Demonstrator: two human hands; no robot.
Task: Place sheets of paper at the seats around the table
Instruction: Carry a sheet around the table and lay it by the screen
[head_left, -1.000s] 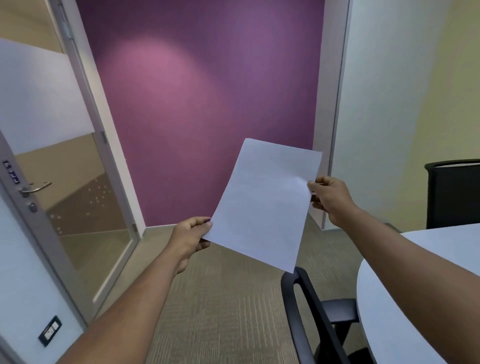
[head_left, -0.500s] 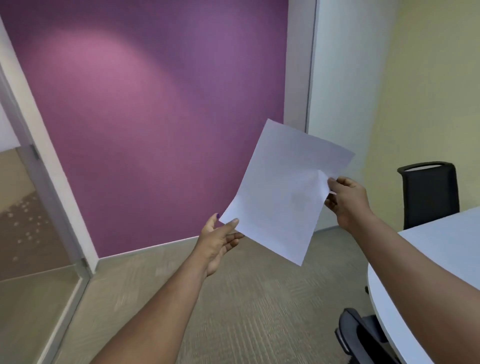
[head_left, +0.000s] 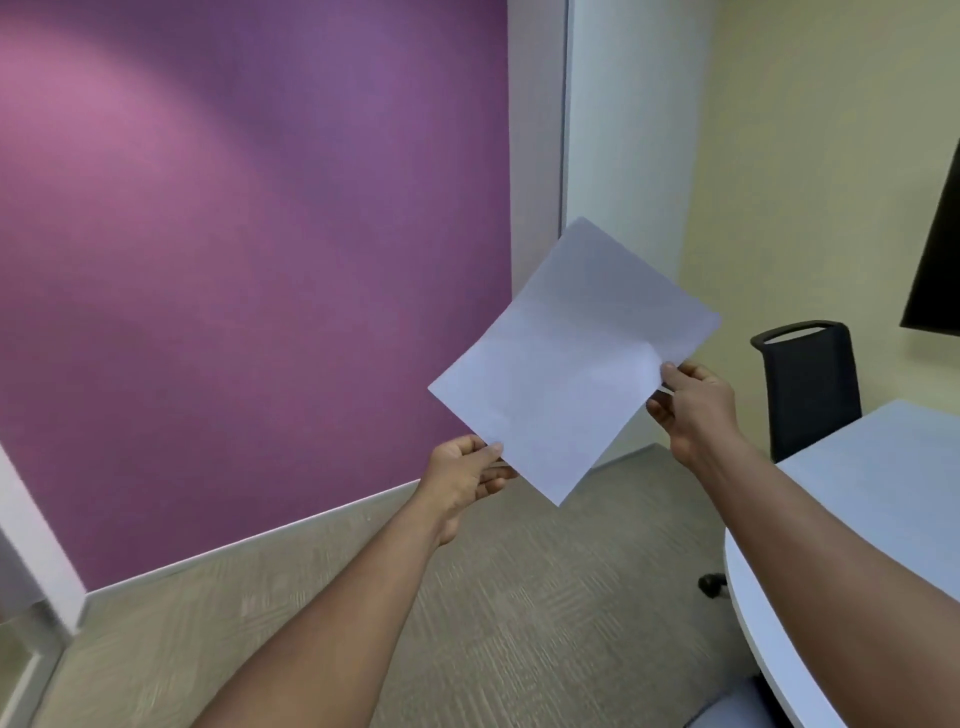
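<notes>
A white sheet of paper (head_left: 566, 364) hangs in the air in front of me, tilted like a diamond and slightly creased. My left hand (head_left: 465, 480) pinches its lower left edge. My right hand (head_left: 691, 410) grips its right edge with thumb on top. The white round table (head_left: 883, 493) lies at the right, under my right forearm. A black chair (head_left: 810, 387) stands at the table's far side against the yellow wall.
A purple wall fills the left and middle, with a white pillar (head_left: 540, 156) beside it. Grey carpet (head_left: 467, 613) covers the floor. A dark screen edge (head_left: 940, 270) hangs at the far right. A chair caster (head_left: 711, 583) shows by the table's rim.
My view has swung to the right, so the glass door has left the frame and the far chair has come closer. The sheet has rotated and my left hand has closed on its edge.
</notes>
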